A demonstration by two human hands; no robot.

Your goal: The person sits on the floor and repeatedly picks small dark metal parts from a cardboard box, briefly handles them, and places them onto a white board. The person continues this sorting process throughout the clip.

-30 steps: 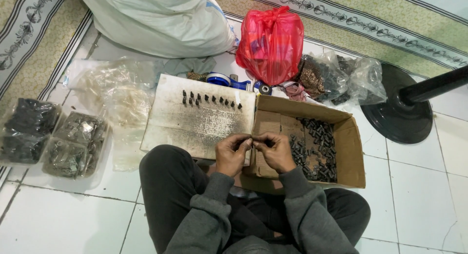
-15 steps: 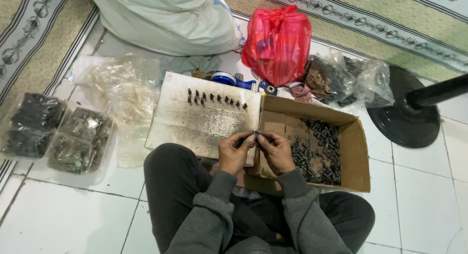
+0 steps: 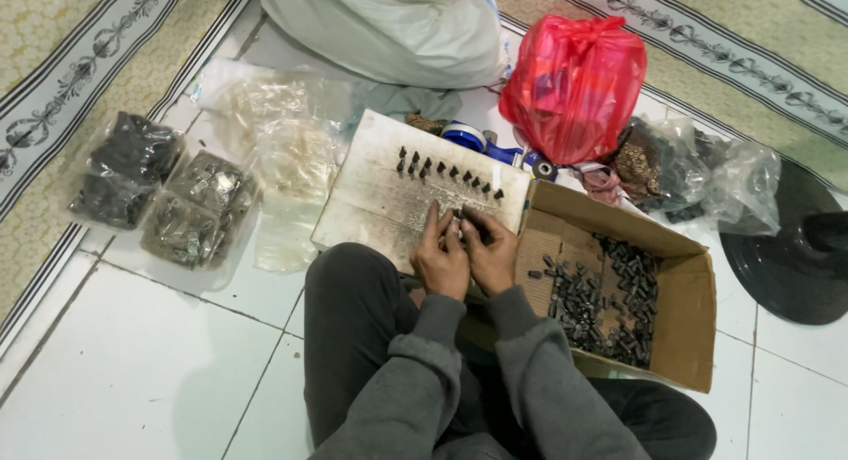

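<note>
Seated cross-legged on white floor tiles (image 3: 132, 372), grey sleeves and dark trousers near the bottom edge. Left hand (image 3: 439, 259) and right hand (image 3: 488, 252) pressed together over the near edge of a worn, whitish flat board (image 3: 371, 204), fingertips of both pinched on one small dark metal part (image 3: 459, 218); too small to tell its shape. Farther along the same board, a slanted row of small dark upright pieces (image 3: 446, 170), set apart from the hands.

Just right of the hands, touching the board's right edge: open brown cardboard box (image 3: 685, 336), with a heap of small dark cylindrical metal parts (image 3: 609, 297) on its floor.

Far side, middle to right: large white sack (image 3: 389, 27), knotted red plastic bag (image 3: 574, 85), blue tape dispenser (image 3: 477, 142) between board and red bag, clear plastic bags of dark bits (image 3: 698, 169).

Left: two clear bags of grey-black parts (image 3: 159, 195) on the tiles, crumpled empty-looking clear plastic bags (image 3: 283, 142) between them and the board. Far right: round black stand base (image 3: 795, 257). Patterned yellowish carpet (image 3: 53, 80) along the left and far edges.
</note>
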